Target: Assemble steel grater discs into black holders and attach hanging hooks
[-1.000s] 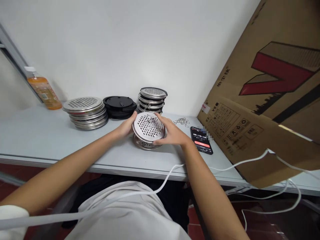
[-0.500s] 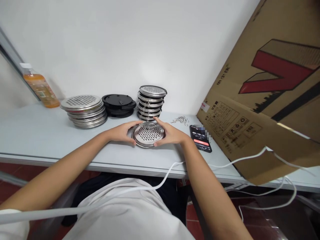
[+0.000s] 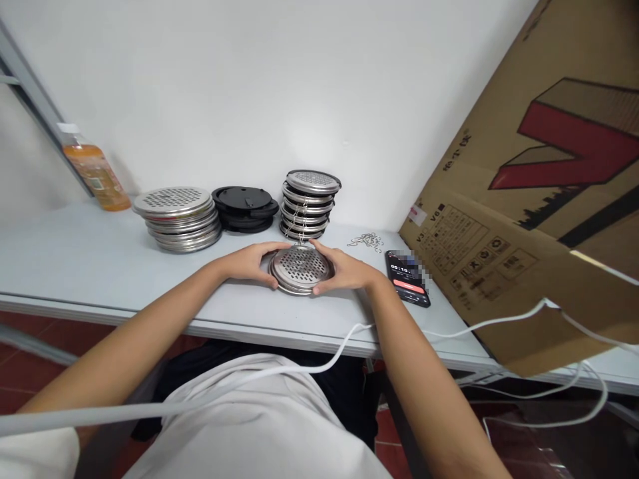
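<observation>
Left hand (image 3: 248, 261): grips the left rim of the perforated metal disc (image 3: 301, 268).
Right hand (image 3: 343, 271): grips its right rim.
Disc: lies flat on the table (image 3: 74, 259), possibly atop a second part.
Behind: stack of assembled discs (image 3: 309, 203), black lids (image 3: 245, 207), wider metal discs (image 3: 178, 217).
Right: phone (image 3: 408, 277), cardboard box (image 3: 539, 186).

A perforated disc (image 3: 301, 268) lies on the table (image 3: 100, 266) before three stacks, a phone (image 3: 409, 286) to its right.
</observation>
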`<state>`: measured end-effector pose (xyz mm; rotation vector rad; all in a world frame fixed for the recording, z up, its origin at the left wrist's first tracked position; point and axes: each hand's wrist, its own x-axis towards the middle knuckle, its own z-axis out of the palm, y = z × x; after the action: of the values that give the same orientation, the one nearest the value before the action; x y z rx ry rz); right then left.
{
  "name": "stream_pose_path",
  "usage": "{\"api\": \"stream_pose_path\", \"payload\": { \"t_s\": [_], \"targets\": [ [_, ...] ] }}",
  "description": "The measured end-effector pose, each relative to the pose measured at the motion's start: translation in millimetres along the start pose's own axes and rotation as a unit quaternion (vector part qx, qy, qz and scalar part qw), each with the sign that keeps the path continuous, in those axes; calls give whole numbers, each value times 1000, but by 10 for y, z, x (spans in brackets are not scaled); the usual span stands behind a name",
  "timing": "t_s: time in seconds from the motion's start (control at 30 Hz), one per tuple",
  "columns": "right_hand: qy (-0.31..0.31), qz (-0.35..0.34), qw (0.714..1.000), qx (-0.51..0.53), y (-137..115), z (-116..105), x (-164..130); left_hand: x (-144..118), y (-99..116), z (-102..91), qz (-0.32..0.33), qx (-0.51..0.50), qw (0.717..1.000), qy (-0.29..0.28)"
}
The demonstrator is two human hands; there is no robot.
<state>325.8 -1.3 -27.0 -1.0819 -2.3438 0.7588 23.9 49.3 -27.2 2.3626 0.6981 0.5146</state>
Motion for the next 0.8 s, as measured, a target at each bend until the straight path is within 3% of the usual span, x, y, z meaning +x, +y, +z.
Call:
{"api": "stream_pose_path", "payload": {
  "t_s": [0.8],
  "targets": [
    [9, -24, 1000, 10, -53, 44, 31, -17, -33, 28, 23, 54, 998, -35]
  ]
}}
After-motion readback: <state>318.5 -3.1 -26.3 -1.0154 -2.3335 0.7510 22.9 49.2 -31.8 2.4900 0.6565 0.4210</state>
